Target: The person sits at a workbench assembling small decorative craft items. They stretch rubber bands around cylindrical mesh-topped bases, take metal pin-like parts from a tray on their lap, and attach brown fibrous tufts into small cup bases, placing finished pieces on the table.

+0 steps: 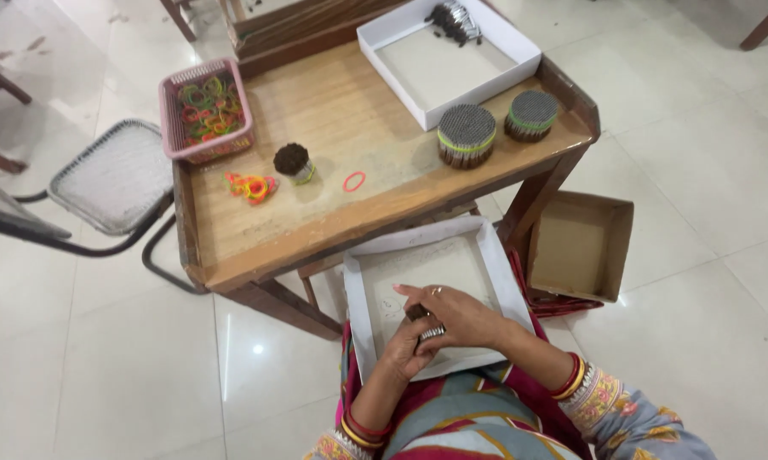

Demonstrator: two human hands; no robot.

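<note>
Both my hands meet over a shallow white tray (486,255) resting on my lap. My left hand (408,351) and my right hand (454,313) together hold a small bundle of thin dark sticks with shiny ends (426,328). On the wooden table (333,128) ahead stand a small dark bundle (293,162), a large banded bundle (467,135) and a second banded bundle (532,114). A loose pink rubber band (354,181) lies beside the small bundle.
A pink basket of coloured rubber bands (207,109) sits at the table's left, with a small heap of bands (251,187) near it. A white box (448,55) holds more sticks at the back. An open cardboard box (580,245) lies on the floor right; a mesh chair (111,175) stands left.
</note>
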